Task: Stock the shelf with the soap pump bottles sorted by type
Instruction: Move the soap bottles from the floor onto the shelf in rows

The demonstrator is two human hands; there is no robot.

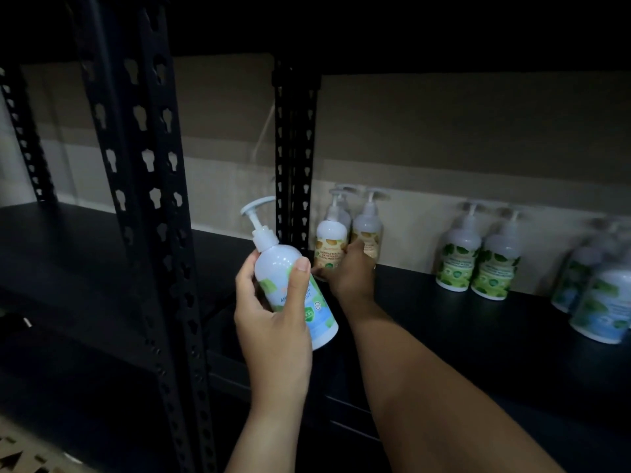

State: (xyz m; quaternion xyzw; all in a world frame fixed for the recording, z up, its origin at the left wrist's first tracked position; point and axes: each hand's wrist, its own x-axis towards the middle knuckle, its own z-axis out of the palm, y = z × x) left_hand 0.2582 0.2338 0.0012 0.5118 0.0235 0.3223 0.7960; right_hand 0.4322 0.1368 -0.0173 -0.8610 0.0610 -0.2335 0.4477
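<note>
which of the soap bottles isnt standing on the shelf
The blue-and-green-labelled bottle, tilted and gripped in the left hand in front of the rack. All the others stand upright on the shelf.

My left hand (pixel 273 315) holds a pump bottle (pixel 293 285) tilted, in front of the shelf (pixel 478 322), just right of the slotted upright (pixel 150 199). Beyond it my right hand (pixel 351 271) reaches to the pair of hand-wash bottles (pixel 348 233) standing at the shelf's back left, beside the rear post (pixel 293 158). Further right stand two bottles (pixel 478 261) side by side, then another cluster (pixel 597 295) nearer the front edge.
</note>
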